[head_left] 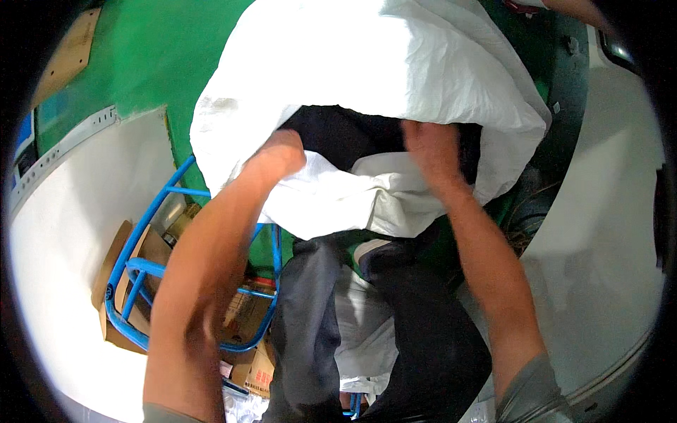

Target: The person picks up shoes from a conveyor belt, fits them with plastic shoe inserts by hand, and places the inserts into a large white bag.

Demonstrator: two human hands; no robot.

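Observation:
A large white woven sack point(338, 56) stands in front of me with its mouth turned toward me. Black, cloth-like contents point(335, 134) show inside the opening. At the left side of the mouth my left hand point(285, 151) is closed on the sack's edge. My right hand point(434, 155) is curled at the right part of the mouth, its knuckles against the upper rim; its fingertips are partly hidden and a little blurred. Between the hands the near rim of the sack sags in folds above my knees.
A blue metal tube frame point(169, 189) stands at the left, with cardboard boxes point(247, 314) in and around it. White table surfaces curve along the left point(92, 204) and right point(585, 247). The floor point(159, 56) is green. Part of another person's arm point(578, 10) shows at the upper right.

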